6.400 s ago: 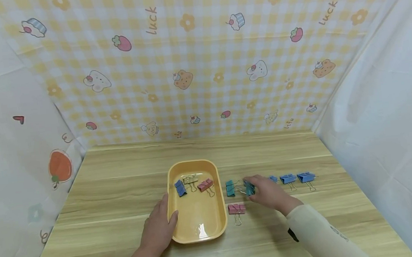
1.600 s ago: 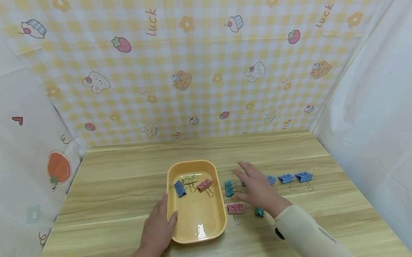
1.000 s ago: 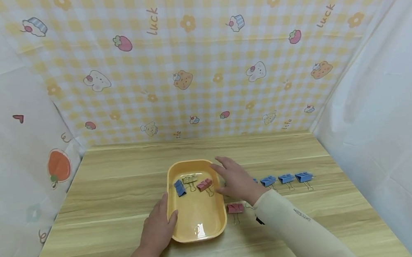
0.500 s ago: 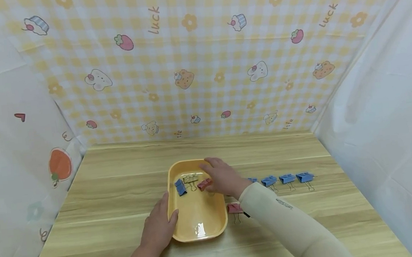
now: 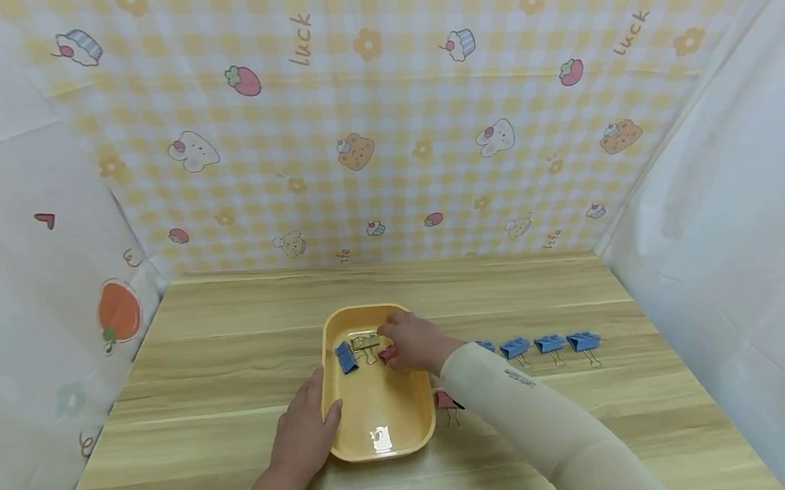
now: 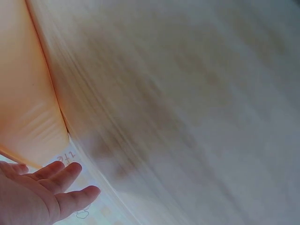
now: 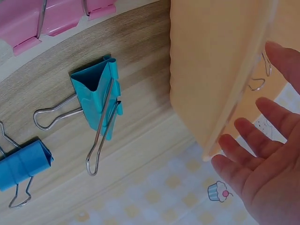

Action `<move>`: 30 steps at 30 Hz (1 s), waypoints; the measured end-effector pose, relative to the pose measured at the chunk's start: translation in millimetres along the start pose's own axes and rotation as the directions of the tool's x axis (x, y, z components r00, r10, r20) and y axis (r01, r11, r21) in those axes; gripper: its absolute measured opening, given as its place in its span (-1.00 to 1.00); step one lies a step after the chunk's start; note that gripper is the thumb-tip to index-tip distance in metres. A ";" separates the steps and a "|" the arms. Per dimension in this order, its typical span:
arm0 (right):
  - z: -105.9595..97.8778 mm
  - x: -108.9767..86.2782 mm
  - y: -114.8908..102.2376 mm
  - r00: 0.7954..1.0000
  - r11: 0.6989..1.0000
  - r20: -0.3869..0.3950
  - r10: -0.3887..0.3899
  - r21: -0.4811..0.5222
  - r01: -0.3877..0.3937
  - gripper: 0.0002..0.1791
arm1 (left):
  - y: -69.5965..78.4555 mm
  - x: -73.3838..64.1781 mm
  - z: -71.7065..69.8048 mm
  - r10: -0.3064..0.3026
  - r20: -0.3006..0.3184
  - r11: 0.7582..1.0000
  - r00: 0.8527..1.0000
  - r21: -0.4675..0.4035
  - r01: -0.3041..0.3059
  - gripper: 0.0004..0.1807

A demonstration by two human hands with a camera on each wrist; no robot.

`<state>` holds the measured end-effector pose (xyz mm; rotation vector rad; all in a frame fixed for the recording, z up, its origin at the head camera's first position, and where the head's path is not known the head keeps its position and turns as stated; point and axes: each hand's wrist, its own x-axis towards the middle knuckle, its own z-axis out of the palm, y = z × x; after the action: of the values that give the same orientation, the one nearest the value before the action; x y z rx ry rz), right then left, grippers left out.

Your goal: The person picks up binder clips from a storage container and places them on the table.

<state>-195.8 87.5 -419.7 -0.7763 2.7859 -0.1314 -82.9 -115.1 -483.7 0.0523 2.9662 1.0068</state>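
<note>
My left hand [image 5: 300, 435] rests with extended fingers against the left side of a yellow tray [image 5: 384, 455]. Inside lie a blue binder clip [image 5: 346, 357], a gold binder clip [image 5: 365, 342] and a red binder clip [image 5: 386, 354]. Over the tray's right rim reaches my right hand [image 5: 416, 343], its fingertips around the red clip, which it partly covers. In the right wrist view the thumb and fingers are spread apart, and wire handles show beyond them. A teal binder clip [image 7: 96, 91] lies on the table beside the tray; the forearm hides it in the head view.
Right of the tray runs a row of blue binder clips [image 5: 549, 343], partly behind the right sleeve. A pink binder clip [image 5: 445, 400] lies near the tray's right side. A patterned cloth [image 5: 380, 120] hangs behind the wooden table [image 5: 229, 316].
Earlier my right hand held a teal clip in the row; that clip then lay nearer the front. Since then the hand has moved left over the tray, down to the red clip. The left hand stayed.
</note>
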 end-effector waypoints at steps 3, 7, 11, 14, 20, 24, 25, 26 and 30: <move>3.4 4.1 -0.9 1.000 0.999 0.020 0.002 -0.035 -0.002 -0.43 | 0.3 -0.1 -0.6 0.001 0.000 1.000 1.000 0.000 -0.001 -0.27; 3.5 7.5 -4.1 0.999 0.997 0.042 0.004 -0.079 -0.001 -0.48 | -0.3 0.2 0.3 0.001 -0.001 1.000 1.000 0.000 -0.001 -0.27; 1.7 9.5 -7.0 0.999 0.994 0.048 -0.010 -0.107 0.015 -0.55 | 0.7 -0.3 -0.3 -0.001 -0.004 1.000 1.000 -0.004 0.001 -0.27; 4.0 12.5 -6.5 0.999 0.993 0.049 -0.022 -0.117 0.028 -0.61 | 2.3 -1.1 -2.3 -0.002 -0.005 1.000 1.000 -0.006 0.002 -0.28; 11.6 18.5 -4.9 0.998 0.988 0.051 -0.040 -0.148 0.047 -0.81 | 3.3 -1.4 -3.3 -0.006 -0.006 1.000 1.000 0.001 0.006 -0.29; 15.6 21.5 -4.8 0.997 0.985 0.069 -0.029 -0.170 0.041 -0.88 | 3.8 -1.9 -3.0 -0.007 -0.009 1.000 1.000 0.003 0.007 -0.29; 16.3 21.9 -4.9 0.997 0.984 0.078 -0.022 -0.177 0.036 -0.88 | 3.7 -1.9 -2.8 -0.006 -0.011 1.000 1.000 0.002 0.006 -0.30; 16.8 22.4 -5.1 0.996 0.983 0.083 -0.015 -0.181 0.030 -0.88 | 3.7 -1.8 -2.7 -0.007 -0.011 1.000 1.000 -0.001 0.007 -0.29; 18.7 24.3 -5.4 0.995 0.981 0.101 0.003 -0.195 0.017 -0.85 | 3.8 -1.7 -2.6 -0.008 -0.013 1.000 1.000 -0.003 0.008 -0.29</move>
<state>-208.5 69.9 -442.0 -0.8139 2.7277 0.1796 -81.1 -113.7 -479.2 0.0343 2.9739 1.0148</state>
